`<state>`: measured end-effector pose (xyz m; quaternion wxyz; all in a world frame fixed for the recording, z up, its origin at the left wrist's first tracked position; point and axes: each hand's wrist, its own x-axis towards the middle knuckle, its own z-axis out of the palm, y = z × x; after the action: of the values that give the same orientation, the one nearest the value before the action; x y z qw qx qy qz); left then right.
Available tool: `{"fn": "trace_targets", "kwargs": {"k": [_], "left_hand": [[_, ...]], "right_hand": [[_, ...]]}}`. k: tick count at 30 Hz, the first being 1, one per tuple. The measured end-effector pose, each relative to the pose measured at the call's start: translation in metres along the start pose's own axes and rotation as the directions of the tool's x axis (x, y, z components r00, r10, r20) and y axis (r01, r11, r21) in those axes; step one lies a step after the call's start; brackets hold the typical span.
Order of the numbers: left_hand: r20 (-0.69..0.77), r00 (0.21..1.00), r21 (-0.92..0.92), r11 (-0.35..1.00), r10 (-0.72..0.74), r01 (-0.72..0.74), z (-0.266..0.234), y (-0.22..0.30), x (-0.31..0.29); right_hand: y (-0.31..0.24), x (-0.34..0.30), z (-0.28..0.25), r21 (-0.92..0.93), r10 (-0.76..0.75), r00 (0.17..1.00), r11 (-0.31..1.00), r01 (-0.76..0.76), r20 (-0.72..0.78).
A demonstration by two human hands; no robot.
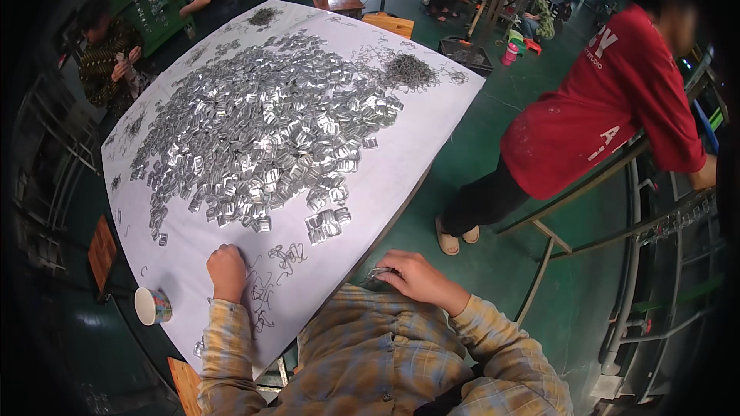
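Observation:
My left hand [227, 270] rests closed on the white tabletop [173, 239]; whatever its fingers may hold is hidden. Beside it lies a loose scatter of thin wire hooks [287, 256]. Over my lap, just off the table's edge, my right hand [416, 277] pinches small shiny metal pieces [375, 273]; their exact shape is too small to tell. A large heap of small silvery bent metal pieces [262, 131] covers much of the table, and a little cluster of the same pieces [327, 225] sits near its right edge.
A dark pile of wire hooks [410, 71] lies at the far right of the table. A paper cup [153, 306] stands at the left edge. To the right, a person in a red shirt [593, 108] is beside metal racks [617, 169]. Wooden stools [102, 258] flank the table.

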<state>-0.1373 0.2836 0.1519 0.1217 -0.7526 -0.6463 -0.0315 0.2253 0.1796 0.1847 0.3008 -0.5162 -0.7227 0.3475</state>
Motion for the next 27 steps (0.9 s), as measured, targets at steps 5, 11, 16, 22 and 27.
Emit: {"fn": "trace_targets", "kwargs": {"k": [5, 11, 16, 22, 27], "left_hand": [[-0.165, 0.985, -0.451, 0.892, -0.04, -0.039, -0.034, 0.027, 0.005], [-0.012, 0.998, -0.937, 0.349, 0.069, -0.036, -0.07, 0.109, -0.022], [-0.107, 0.979, -0.973, 0.183, 0.173, -0.139, -0.086, 0.155, -0.031], [-0.079, 0.969, -0.988, 0.112, 0.233, -0.107, -0.087, 0.159, -0.028], [-0.042, 0.956, -0.995, 0.079, 0.291, -0.068, -0.085, 0.154, -0.028]], "right_hand": [[0.0, -0.006, 0.001, 0.054, 0.049, 0.998, 0.997, -0.047, -0.046], [-0.009, 0.0, -0.001, 0.111, 0.046, 0.997, 0.993, -0.038, -0.069], [-0.024, 0.005, -0.001, 0.105, 0.038, 0.997, 0.994, -0.031, -0.065], [-0.03, 0.006, -0.002, 0.143, 0.054, 0.995, 0.989, -0.042, -0.083], [-0.028, 0.006, 0.002, 0.156, 0.054, 0.996, 0.987, -0.042, -0.076]]}}
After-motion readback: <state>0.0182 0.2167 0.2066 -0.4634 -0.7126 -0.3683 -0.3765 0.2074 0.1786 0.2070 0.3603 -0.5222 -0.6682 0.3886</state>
